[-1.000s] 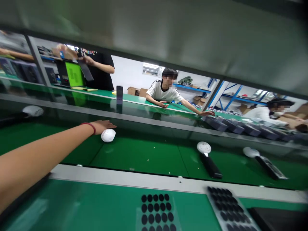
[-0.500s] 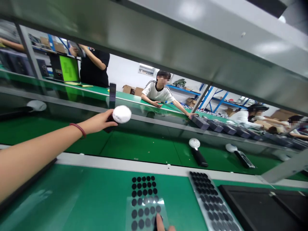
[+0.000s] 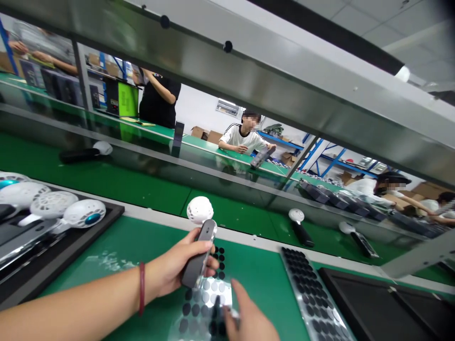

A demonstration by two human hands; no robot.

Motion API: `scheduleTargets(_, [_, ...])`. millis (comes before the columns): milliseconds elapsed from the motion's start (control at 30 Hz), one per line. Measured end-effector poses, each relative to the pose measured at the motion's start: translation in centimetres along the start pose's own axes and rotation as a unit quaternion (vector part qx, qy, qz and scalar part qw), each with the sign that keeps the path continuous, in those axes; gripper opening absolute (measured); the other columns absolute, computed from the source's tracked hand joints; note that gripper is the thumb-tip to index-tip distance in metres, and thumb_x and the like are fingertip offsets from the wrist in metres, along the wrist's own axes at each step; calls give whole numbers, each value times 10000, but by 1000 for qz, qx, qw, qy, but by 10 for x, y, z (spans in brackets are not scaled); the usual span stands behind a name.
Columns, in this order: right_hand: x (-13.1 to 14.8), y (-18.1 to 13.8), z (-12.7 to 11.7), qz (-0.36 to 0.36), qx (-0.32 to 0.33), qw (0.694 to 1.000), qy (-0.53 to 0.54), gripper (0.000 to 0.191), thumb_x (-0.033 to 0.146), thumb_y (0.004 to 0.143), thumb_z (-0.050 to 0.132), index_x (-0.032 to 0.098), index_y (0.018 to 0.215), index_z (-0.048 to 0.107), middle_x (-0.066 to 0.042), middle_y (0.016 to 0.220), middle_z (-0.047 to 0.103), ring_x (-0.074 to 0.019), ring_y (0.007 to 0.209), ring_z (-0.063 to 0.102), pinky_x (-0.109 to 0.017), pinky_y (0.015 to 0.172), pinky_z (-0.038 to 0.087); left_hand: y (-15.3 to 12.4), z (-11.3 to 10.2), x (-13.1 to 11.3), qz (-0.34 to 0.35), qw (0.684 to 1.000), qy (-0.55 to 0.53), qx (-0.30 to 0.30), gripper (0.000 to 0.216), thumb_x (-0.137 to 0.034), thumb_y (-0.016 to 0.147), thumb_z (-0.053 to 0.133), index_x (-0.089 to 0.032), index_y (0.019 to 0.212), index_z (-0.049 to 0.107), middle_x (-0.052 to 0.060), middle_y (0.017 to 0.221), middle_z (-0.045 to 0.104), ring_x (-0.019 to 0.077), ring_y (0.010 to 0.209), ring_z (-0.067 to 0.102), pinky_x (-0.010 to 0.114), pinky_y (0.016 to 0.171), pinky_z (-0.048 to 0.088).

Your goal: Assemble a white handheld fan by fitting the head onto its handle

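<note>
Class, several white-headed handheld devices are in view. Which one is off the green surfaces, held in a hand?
The device gripped by the left hand, over the dot sheet. The others lie on the belt or the tray.

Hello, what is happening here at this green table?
A person's left hand grips a handheld fan by its dark handle, white head up, above a sheet of black round pads. The right hand rests on that sheet. More fans lie on the green conveyor belt behind, and in a black tray at left. Other workers sit across the line.
</note>
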State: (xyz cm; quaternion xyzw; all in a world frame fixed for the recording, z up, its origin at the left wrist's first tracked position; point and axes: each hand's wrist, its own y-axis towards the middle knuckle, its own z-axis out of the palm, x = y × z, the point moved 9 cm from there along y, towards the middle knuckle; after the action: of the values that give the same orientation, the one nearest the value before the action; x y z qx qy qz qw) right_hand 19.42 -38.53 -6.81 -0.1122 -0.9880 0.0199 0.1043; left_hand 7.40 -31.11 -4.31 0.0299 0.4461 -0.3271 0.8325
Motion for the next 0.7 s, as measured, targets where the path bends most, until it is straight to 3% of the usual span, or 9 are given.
scheduleTargets(100, [-21,21,-35,-17,-36,996,80,321,205,814,368,167,1072,555,-118,947,637,-277,776,620,-406,673,485,16,-9,13,-3,1000,-6,-29,295,-254,677,597,-180,942,489,37,760,633,166,674,611,263,625,458])
scheduleTargets(200, [-20,45,-45,-69,-38,991,104,254,194,802,378,183,916,605,-86,874,616,-232,748,597,-348,681,459,34,-23,26,-21,998,-10,-62,276,-394,702,555,-133,788,534,39,625,619,137,542,578,224,510,435])
scheduleTargets(267, [-10,60,-38,-107,-24,987,120,219,169,777,417,213,853,618,-41,821,607,-194,716,587,-293,661,449,44,-33,33,-38,996,-10,-74,413,-525,703,514,-118,766,552,24,557,592,121,448,538,214,433,400])
scheduleTargets(367, [6,79,-22,-150,-20,977,148,245,112,741,444,228,876,612,-24,893,609,-180,841,567,-262,744,419,53,-44,37,-43,997,-18,-69,527,-611,697,465,-112,829,568,10,547,580,126,445,548,217,435,406])
scheduleTargets(500, [13,100,-6,-167,-14,970,177,338,86,721,453,245,999,559,-28,928,594,-177,884,553,-268,782,406,56,-52,39,-33,997,-21,-69,534,-600,719,447,-111,903,559,8,545,581,135,445,559,218,421,405])
scheduleTargets(700, [12,109,1,-179,22,964,196,337,85,712,451,252,982,562,-26,893,583,-177,844,556,-274,754,404,57,-53,42,-33,996,-22,-79,483,-561,725,480,-126,929,534,2,553,583,160,461,586,241,435,425])
